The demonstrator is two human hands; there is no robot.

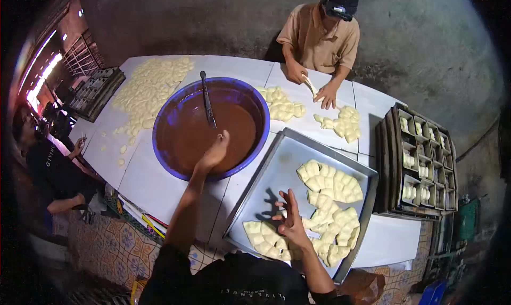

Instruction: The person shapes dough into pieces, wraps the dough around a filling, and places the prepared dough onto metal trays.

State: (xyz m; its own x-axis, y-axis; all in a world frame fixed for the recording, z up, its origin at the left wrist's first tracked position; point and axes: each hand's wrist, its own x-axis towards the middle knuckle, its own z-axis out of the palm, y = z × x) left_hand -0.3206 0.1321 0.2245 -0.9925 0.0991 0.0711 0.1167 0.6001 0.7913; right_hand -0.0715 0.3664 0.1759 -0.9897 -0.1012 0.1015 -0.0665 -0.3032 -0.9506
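Note:
Over the near right part of a blue basin point(264, 140) of smooth brown filling point(213, 121) reaches my left hand point(214, 151). Its fingers are bunched and blurred, so whether they hold anything does not show. A dark-handled utensil point(207, 100) leans in the filling, its lower end sunk out of sight. My right hand point(291, 222), open and with fingers spread, hovers above a metal tray point(266, 185) and holds nothing. Scored flat pieces of pale dough point(330, 181) lie in the tray, some beneath and beside that hand.
Across the table point(143, 161) a co-worker point(319, 38) handles a dough strip point(308, 85). Many dough pieces point(151, 89) spread at the far left. Stacked compartment molds point(423, 161), some holding dough, stand right; more molds point(96, 94) sit far left. Another person point(58, 172) is at left.

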